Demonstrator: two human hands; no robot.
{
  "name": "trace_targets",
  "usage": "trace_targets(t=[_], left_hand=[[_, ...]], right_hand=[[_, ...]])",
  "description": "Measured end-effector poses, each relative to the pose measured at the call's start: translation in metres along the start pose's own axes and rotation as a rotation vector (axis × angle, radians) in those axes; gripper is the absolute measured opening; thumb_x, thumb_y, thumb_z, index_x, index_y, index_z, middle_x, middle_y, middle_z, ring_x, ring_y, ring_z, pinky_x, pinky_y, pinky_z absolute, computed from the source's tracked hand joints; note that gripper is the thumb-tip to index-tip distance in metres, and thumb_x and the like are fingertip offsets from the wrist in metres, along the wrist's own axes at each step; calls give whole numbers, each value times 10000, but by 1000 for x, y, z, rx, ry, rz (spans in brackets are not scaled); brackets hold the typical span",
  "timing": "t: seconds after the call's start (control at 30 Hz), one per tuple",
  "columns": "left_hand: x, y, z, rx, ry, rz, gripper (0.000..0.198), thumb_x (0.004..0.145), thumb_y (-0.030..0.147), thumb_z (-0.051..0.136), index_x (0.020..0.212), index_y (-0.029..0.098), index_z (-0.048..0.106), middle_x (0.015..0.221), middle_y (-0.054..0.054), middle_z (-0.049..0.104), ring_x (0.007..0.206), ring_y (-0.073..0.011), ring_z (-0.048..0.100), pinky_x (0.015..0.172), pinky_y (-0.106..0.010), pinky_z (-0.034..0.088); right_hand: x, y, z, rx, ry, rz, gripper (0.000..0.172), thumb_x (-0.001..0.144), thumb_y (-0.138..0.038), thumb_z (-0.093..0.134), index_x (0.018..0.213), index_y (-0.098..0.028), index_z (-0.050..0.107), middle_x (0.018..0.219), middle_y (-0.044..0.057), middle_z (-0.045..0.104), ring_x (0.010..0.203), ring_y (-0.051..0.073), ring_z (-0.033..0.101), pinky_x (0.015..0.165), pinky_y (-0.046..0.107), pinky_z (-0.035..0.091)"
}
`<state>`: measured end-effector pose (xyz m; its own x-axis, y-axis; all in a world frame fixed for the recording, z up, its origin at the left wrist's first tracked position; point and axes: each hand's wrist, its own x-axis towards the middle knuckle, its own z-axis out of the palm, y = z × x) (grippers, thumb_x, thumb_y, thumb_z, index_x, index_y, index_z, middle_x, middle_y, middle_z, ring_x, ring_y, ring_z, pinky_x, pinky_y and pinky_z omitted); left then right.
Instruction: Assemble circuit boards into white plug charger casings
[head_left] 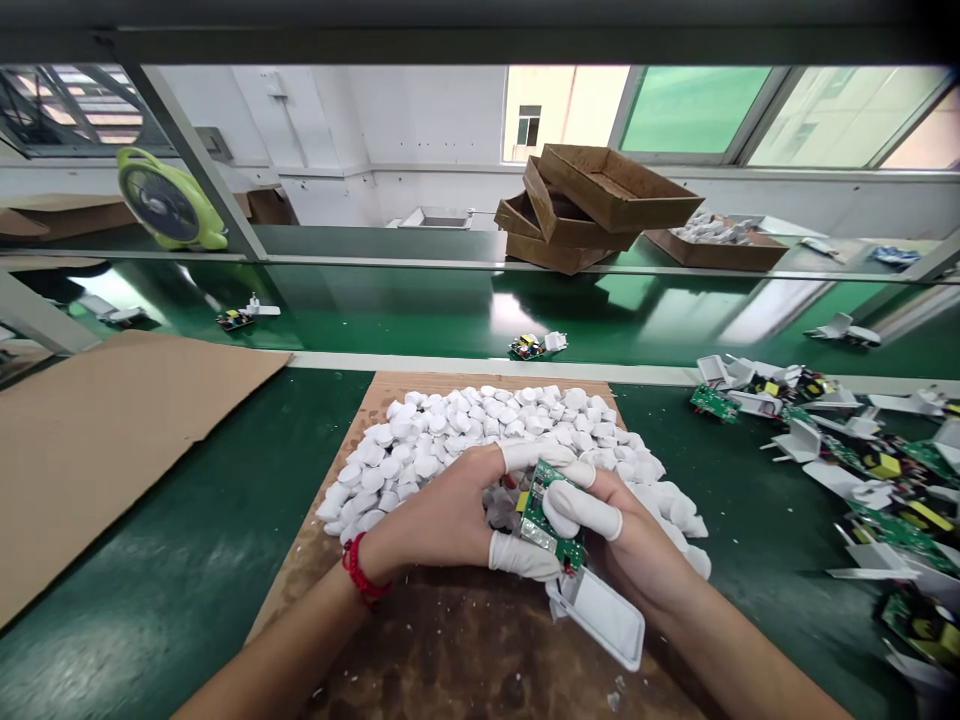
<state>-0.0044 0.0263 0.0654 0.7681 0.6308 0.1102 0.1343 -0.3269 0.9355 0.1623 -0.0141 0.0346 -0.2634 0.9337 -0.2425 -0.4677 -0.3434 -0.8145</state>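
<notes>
Both hands meet over the near middle of the board, around a green circuit board with a white plastic charger casing hanging from its lower end. My left hand, fingers wrapped closed, grips the circuit board from the left side. My right hand is closed on it from the right, its thumb pressed to the face of the board. A small white lump shows at that thumb's tip; whether it is a separate piece I cannot tell. White finger cots cover several fingertips. Behind the hands lies a heap of white rounded pieces.
The heap rests on a brown board. Circuit boards with white casings are piled at right. One more assembly lies on the green conveyor belt. Cardboard lies left; stacked trays and a fan stand behind.
</notes>
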Motion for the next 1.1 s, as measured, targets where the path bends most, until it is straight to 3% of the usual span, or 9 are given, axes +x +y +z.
trace_targets(t=[0.23, 0.37, 0.53, 0.63, 0.8, 0.97, 1.1], left_hand=[[-1, 0, -1, 8, 19, -78, 875, 618, 270, 832, 1382, 242, 407, 1154, -31, 639, 949, -199, 596, 811, -264, 477], [-2, 1, 1, 40, 30, -120, 937, 626, 320, 824, 1424, 243, 340, 1052, -30, 649, 882, -197, 588, 795, -291, 488], [-3, 2, 3, 8, 58, -137, 958, 635, 337, 818, 1441, 250, 309, 1075, -44, 635, 939, -211, 563, 836, -317, 480], [-4, 0, 2, -28, 80, -165, 951, 624, 348, 823, 1433, 253, 331, 1131, -62, 619, 962, -223, 555, 845, -337, 472], [-4, -2, 0, -73, 96, -115, 848, 659, 316, 806, 1398, 277, 392, 1172, -41, 626, 995, -210, 560, 831, -302, 446], [-3, -1, 0, -72, 92, -88, 823, 634, 286, 824, 1363, 258, 444, 1172, -31, 636, 973, -197, 569, 842, -294, 439], [-4, -2, 0, -47, 79, -89, 738, 658, 280, 808, 1325, 252, 494, 1164, -30, 646, 971, -199, 578, 831, -291, 438]], right_hand=[[1, 4, -2, -20, 13, -38, 253, 594, -271, 834, 820, -203, 743, 572, -43, 488, 551, 99, 358, 499, 193, 306], [3, 1, 0, -20, -23, -40, 245, 580, -279, 834, 794, -186, 758, 523, -42, 448, 527, 98, 315, 488, 211, 276], [3, -1, 0, -9, -28, -50, 217, 593, -293, 831, 744, -160, 750, 501, -41, 445, 507, 92, 306, 481, 219, 272], [2, 0, -1, -47, 14, -97, 206, 601, -298, 843, 638, -163, 693, 529, -41, 471, 531, 94, 363, 507, 207, 318], [3, -2, -2, -79, 29, -151, 339, 649, -400, 809, 510, -183, 588, 552, -32, 514, 555, 126, 423, 617, 261, 435], [4, -1, -4, -99, -4, -195, 275, 672, -339, 792, 518, -193, 617, 609, -8, 599, 717, 189, 544, 768, 306, 452], [5, 4, -6, -26, 43, -185, 236, 673, -377, 797, 595, -201, 660, 668, 4, 647, 801, 220, 580, 806, 336, 456]])
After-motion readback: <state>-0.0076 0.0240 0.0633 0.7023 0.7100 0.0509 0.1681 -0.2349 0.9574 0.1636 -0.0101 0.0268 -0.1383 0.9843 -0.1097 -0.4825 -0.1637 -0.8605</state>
